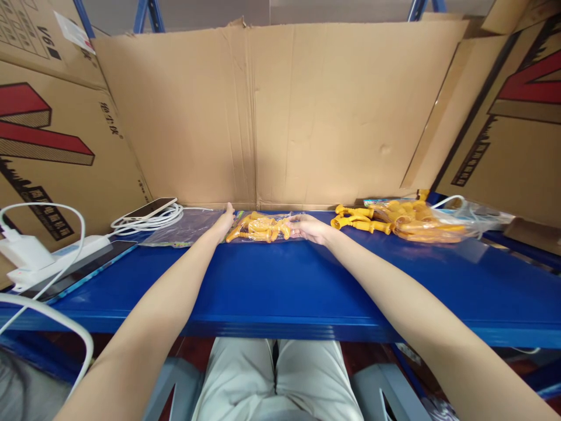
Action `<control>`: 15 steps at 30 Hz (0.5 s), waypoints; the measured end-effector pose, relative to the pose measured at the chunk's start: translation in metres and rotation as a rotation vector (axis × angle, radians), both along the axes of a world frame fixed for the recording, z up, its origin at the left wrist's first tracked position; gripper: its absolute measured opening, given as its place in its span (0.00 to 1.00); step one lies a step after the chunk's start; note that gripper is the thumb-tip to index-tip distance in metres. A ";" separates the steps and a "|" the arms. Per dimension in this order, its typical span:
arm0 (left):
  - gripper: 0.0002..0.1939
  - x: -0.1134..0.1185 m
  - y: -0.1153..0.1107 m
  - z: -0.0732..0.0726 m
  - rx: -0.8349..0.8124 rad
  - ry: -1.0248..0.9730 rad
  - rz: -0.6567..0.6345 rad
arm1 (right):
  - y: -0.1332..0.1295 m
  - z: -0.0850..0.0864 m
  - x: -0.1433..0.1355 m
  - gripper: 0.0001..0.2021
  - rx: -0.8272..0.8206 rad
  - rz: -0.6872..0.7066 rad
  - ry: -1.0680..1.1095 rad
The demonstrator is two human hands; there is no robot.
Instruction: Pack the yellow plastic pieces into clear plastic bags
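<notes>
A clear plastic bag [260,227] with several yellow plastic parts in it lies flat in the middle of the blue shelf. My right hand [309,227] is at its right end, fingers closed on the plastic. At the bag's left edge is my left hand [225,222], seen edge-on with its fingers stretched forward; its palm side is partly hidden. Left of that hand lies a flat clear bag [177,227]. Loose yellow plastic parts [362,219] rest to the right, touching a larger clear bag [421,221] filled with more yellow parts.
A phone [151,207] rests by a coiled white cable [169,217]. Nearer on the left are a power strip with a charger [33,254] and a dark tablet-like device [83,269]. Cardboard [307,117] walls the back. Printed boxes [48,146] flank the blue shelf [280,286].
</notes>
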State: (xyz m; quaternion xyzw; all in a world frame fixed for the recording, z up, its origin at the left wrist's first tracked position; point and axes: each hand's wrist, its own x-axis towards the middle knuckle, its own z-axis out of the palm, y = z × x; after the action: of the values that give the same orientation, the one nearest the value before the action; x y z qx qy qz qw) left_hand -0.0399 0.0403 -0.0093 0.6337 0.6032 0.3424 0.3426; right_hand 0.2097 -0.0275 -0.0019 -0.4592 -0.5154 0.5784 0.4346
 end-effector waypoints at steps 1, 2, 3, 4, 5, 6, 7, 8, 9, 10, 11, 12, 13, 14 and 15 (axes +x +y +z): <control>0.43 0.002 -0.003 0.001 -0.005 -0.020 0.001 | 0.000 -0.001 0.000 0.07 0.005 0.011 0.014; 0.44 0.004 -0.006 0.002 -0.005 -0.035 0.000 | 0.001 -0.001 0.000 0.07 0.013 0.022 0.025; 0.45 0.006 -0.009 0.003 -0.003 -0.049 -0.006 | 0.001 -0.002 -0.001 0.08 0.019 0.030 0.034; 0.46 0.008 -0.012 0.004 -0.003 -0.065 -0.015 | 0.001 -0.002 -0.002 0.08 0.024 0.031 0.044; 0.46 0.010 -0.014 0.005 -0.008 -0.083 -0.023 | 0.001 -0.002 -0.002 0.08 0.027 0.026 0.053; 0.46 0.011 -0.016 0.005 -0.015 -0.102 -0.032 | 0.001 -0.003 -0.003 0.08 0.028 0.018 0.060; 0.45 0.012 -0.016 0.005 -0.021 -0.120 -0.040 | 0.001 -0.003 -0.004 0.08 0.030 0.007 0.063; 0.45 0.013 -0.016 0.004 -0.026 -0.129 -0.045 | 0.001 -0.003 -0.004 0.09 0.033 -0.002 0.068; 0.44 0.013 -0.016 0.004 -0.025 -0.125 -0.049 | 0.001 -0.004 -0.005 0.09 0.040 -0.010 0.074; 0.43 0.012 -0.014 0.002 -0.016 -0.107 -0.055 | 0.000 -0.004 -0.006 0.09 0.051 -0.011 0.083; 0.43 0.011 -0.012 0.001 -0.001 -0.081 -0.065 | 0.000 -0.004 -0.007 0.10 0.063 -0.008 0.094; 0.43 0.010 -0.010 -0.001 0.017 -0.051 -0.077 | 0.000 -0.004 -0.008 0.11 0.074 0.001 0.103; 0.43 0.008 -0.007 -0.002 0.037 -0.022 -0.090 | 0.000 -0.005 -0.009 0.11 0.083 0.012 0.111; 0.43 0.007 -0.005 -0.004 0.061 0.009 -0.106 | 0.000 -0.005 -0.010 0.12 0.088 0.022 0.117; 0.43 0.006 -0.003 -0.006 0.085 0.037 -0.123 | 0.000 -0.006 -0.010 0.12 0.088 0.027 0.121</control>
State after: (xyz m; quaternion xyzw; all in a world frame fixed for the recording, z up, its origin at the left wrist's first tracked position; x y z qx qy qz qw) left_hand -0.0340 0.0371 -0.0150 0.6898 0.5543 0.3342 0.3243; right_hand 0.1995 -0.0278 -0.0078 -0.3968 -0.5192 0.5877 0.4770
